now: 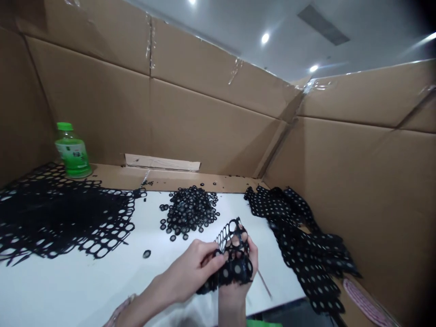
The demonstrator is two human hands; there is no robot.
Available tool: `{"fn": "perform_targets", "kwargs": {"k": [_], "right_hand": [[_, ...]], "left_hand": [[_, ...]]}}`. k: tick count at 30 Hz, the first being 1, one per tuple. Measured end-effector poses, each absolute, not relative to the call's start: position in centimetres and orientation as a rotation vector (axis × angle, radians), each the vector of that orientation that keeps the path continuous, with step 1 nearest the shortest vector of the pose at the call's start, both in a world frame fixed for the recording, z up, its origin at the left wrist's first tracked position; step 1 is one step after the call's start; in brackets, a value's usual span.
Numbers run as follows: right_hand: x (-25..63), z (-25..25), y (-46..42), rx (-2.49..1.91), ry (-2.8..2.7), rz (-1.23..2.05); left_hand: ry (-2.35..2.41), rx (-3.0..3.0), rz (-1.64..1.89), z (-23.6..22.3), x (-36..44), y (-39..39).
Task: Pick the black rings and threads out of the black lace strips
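Both my hands hold one black punched rubber sheet (pixel 234 259) just above the white table (pixel 85 281), near its front edge. My left hand (pixel 190 272) pinches the sheet's left side with thumb and fingers closed. My right hand (pixel 241 281) grips it from below and on the right, fingers curled round it. The sheet's upper part is an open lattice of holes; its lower part still carries round discs. A pile of small black rings (pixel 189 211) lies on the table just beyond my hands.
A heap of emptied black lattice sheets (pixel 57 213) covers the table's left. Uncut black sheets (pixel 299 240) trail along the right. A green bottle (pixel 72 152) stands at the back left. Cardboard walls (pixel 204 122) enclose the table. One loose ring (pixel 146 254) lies alone.
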State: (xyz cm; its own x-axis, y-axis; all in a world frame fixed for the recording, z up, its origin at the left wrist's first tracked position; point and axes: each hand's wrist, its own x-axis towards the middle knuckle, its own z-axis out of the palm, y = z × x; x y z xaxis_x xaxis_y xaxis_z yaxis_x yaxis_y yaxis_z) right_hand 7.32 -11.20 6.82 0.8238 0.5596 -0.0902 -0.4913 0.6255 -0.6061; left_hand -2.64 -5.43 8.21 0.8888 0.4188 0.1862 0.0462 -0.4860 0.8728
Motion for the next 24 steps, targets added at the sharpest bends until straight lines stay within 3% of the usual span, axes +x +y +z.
{"fn": "perform_targets", "kwargs": {"k": [6, 10, 18, 21, 24], "right_hand": [[7.3, 7.4, -12.0, -0.468, 0.183, 0.663], [7.6, 7.7, -12.3, -0.434, 0.066, 0.685], [7.0, 6.6, -11.4, -0.333, 0.158, 0.832], [6.9, 6.6, -11.2, -0.334, 0.148, 0.886], [6.8, 6.7, -11.0, -0.393, 0.011, 0.884]], "left_hand": [[0.541, 1.858, 0.542, 4.8, -1.6, -1.9], [0.927, 2.293, 0.569, 2.9, -0.8, 3.8], [1.124, 2.492, 0.398, 4.5, 0.4, 6.5], [0.981, 2.432, 0.427, 5.5, -0.5, 3.5], [0.507, 2.124, 0.404, 6.0, -1.9, -1.2]]}}
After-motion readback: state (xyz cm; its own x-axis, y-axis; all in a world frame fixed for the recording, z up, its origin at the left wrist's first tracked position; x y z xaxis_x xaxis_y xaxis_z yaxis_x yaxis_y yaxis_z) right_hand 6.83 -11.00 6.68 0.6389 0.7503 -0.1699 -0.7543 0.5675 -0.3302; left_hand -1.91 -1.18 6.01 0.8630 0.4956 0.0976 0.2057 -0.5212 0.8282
